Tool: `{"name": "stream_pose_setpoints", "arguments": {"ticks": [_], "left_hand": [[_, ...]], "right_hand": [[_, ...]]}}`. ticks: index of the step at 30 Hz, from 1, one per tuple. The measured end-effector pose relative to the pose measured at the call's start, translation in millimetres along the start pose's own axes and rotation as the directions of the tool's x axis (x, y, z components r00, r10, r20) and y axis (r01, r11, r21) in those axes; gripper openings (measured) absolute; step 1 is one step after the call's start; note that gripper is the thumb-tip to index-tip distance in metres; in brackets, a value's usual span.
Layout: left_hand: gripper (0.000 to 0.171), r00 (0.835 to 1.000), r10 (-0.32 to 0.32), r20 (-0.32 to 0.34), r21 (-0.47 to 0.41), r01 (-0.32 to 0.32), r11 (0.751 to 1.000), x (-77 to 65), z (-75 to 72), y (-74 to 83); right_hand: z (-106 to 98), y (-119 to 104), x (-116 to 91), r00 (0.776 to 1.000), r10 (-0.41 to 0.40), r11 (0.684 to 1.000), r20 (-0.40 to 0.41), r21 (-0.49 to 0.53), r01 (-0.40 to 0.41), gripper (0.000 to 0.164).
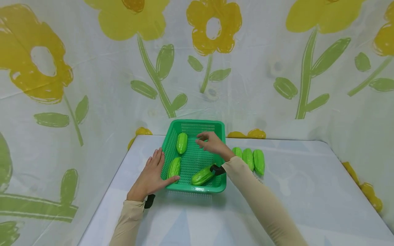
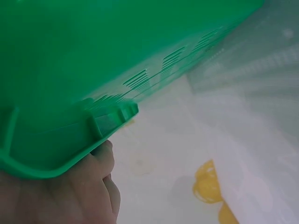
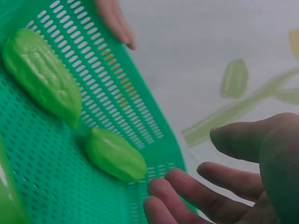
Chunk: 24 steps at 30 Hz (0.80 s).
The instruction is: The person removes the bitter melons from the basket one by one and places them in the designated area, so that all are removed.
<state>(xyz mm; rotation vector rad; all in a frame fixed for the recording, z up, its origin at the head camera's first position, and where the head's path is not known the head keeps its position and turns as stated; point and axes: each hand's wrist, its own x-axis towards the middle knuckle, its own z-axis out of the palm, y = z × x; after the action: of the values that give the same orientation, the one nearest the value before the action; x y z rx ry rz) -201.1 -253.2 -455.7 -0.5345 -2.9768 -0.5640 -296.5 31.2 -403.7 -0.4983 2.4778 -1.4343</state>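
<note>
A right hand [image 1: 215,143] hangs over the far right part of a green basket [image 1: 198,189], with three gourds lying on the table [image 1: 307,191] to its right and a little closer to the person. First gourd [image 1: 237,152], second gourd [image 1: 248,158] and third gourd [image 1: 259,162] form a side-by-side row just outside the basket, long axes running roughly away from the person; the right sleeve [image 1: 261,194] crosses in front and hides part of the row. The right hand is clearly the nearer one; the left hand [image 1: 149,179] is across the basket from them.

The right hand's fingers are loosely bent, thumb apart, with nothing seen in their grasp. The left hand lies with straight fingers along the basket's left rim, thumb reaching over the near corner; whether that thumb touches the gourd below cannot be told.

Inside the basket, a far-left gourd [image 1: 182,143] and a near-left gourd [image 1: 174,167] point mostly away from the person, while a near-right gourd [image 1: 201,176] lies aslant, its far end behind the right wrist.

The count: one basket, two hands, six gourds in sight, three inside and three out. Any others behind the right arm cannot be ruled out.
</note>
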Motion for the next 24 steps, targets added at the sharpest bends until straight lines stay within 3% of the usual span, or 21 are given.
{"name": "stream_pose_setpoints", "arguments": {"ticks": [13,24], "left_hand": [[0.118,1.0,-0.005,0.014,0.036,0.004,0.999,-0.4,-3.0,1.7],[0.117,0.999,-0.015,0.036,0.018,0.014,1.0,-0.5,-4.6,0.9]], "right_hand": [[37,0,12,0.994,0.055,0.998,0.095,-0.003,-0.055,0.047],[54,-2,17,0.985,0.09,0.995,0.146,-0.048,-0.084,0.053]]}}
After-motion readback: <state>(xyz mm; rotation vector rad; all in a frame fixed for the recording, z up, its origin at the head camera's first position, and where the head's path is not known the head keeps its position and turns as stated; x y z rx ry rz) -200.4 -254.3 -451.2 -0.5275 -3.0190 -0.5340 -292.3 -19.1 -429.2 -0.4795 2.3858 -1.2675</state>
